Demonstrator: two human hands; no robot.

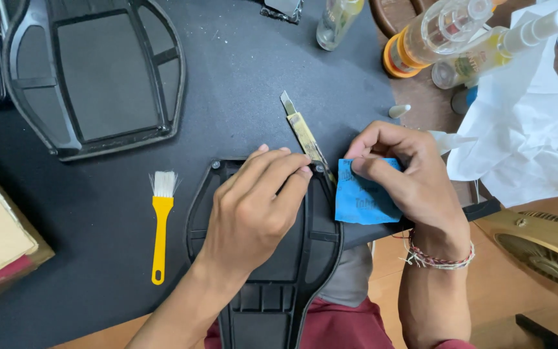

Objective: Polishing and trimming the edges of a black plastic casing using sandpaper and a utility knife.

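We press the left hand (253, 210) flat on the black plastic frame (263, 258) at the desk (240, 77) edge. The right hand (402, 174) pinches a folded blue abrasive sheet (360, 200) against the frame's upper right corner. A utility knife (305, 132) lies beside it. We judge that sanding is in progress; how much is finished cannot be told.

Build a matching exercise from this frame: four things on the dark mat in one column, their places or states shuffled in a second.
Things:
1. yellow brush
2. blue sheet
3. utility knife
4. second black frame

Places or states:
A. pinched in the right hand
B. lying far left, untouched
C. lying left of the left hand
D. blade out, between the two hands

Pairs: 1-C, 2-A, 3-D, 4-B
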